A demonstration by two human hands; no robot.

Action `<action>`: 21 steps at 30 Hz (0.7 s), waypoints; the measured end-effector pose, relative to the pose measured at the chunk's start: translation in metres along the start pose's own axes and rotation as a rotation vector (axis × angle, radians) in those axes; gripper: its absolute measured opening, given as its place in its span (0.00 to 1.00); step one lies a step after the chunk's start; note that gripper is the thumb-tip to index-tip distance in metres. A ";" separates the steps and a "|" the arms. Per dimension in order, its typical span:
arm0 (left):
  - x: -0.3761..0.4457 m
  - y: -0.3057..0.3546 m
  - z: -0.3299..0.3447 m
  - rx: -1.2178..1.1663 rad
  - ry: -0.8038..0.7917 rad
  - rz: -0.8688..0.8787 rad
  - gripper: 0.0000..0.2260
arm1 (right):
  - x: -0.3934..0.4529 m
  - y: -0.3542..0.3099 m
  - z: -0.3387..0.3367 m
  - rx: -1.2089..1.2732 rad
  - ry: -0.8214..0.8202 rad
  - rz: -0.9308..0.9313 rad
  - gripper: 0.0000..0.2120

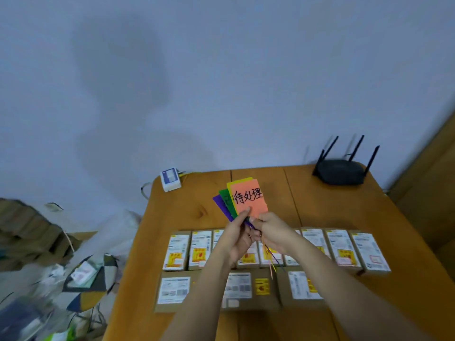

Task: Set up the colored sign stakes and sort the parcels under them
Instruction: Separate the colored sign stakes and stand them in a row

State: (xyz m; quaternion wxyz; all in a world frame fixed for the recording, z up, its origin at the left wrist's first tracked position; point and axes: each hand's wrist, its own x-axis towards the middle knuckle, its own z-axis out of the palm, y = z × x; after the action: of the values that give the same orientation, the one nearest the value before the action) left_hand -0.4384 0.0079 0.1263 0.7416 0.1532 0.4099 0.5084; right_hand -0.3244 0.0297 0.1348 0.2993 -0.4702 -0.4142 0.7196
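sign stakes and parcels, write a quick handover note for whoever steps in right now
Left hand and right hand: both pinch the fanned sign stakes by their stems, above the table.
Signs: orange in front, with yellow, green and purple behind it.
Parcels: two rows on the table, labels up, unsorted.
Done: stakes gathered in hand.
Left: stand each stake up, then sort the parcels under them.

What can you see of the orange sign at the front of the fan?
The orange sign is a flat rectangular card with black handwritten characters. It is upright, slightly tilted, frontmost over yellow, green and purple signs, above the table. The left hand and right hand pinch the bunch at its lower edge, with thin stakes trailing below.
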 end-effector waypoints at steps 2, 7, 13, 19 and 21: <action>-0.012 0.027 -0.035 -0.089 -0.097 -0.036 0.15 | 0.005 0.004 0.037 0.107 -0.048 0.034 0.10; -0.037 0.071 -0.097 -0.151 -0.019 -0.067 0.17 | 0.005 0.007 0.108 0.166 -0.148 0.117 0.10; -0.050 0.086 -0.126 -0.187 0.068 -0.082 0.11 | 0.014 0.001 0.141 0.062 -0.182 0.189 0.12; -0.059 0.097 -0.119 -0.141 0.103 -0.046 0.10 | 0.018 -0.006 0.151 -0.149 -0.001 0.151 0.13; -0.055 0.102 -0.114 -0.186 0.135 -0.004 0.10 | 0.022 -0.004 0.151 -0.230 0.094 0.084 0.12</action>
State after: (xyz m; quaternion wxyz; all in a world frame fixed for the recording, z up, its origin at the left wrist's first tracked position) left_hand -0.5981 -0.0178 0.1463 0.7244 0.0481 0.4101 0.5520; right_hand -0.4723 0.0019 0.1609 0.2320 -0.5518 -0.4593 0.6563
